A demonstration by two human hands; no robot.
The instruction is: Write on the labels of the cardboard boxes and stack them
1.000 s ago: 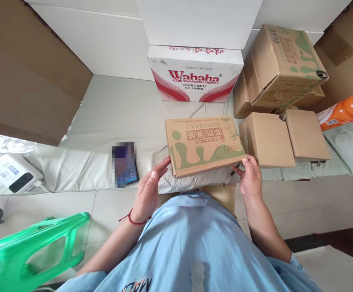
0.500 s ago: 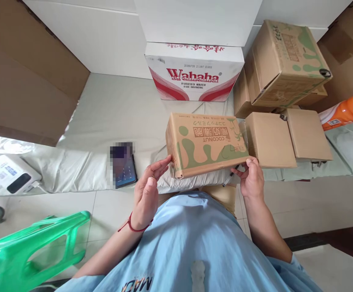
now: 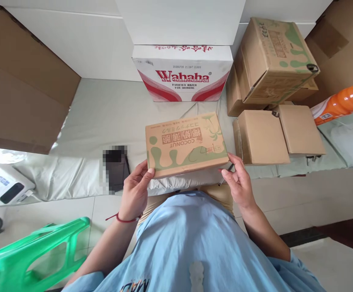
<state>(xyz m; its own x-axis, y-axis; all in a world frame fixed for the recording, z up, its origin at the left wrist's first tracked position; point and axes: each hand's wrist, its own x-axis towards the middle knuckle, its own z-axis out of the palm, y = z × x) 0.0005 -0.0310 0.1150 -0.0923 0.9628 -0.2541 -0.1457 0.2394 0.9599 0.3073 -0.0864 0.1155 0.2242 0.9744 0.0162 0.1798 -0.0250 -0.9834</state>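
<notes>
Carton [image 3: 185, 146] at the near table edge [image 3: 73, 182] seems stiff, probably light, best held by its ends: the left hand [image 3: 136, 191] clamps one corner and the right hand [image 3: 240, 184], pinching a thin tool [image 3: 231, 167], touches another.

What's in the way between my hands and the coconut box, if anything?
Nothing visible blocks your left hand: it grips the coconut box at its near left corner. Your right hand is at the near right corner, with only a slim dark object in its fingers there.
</notes>
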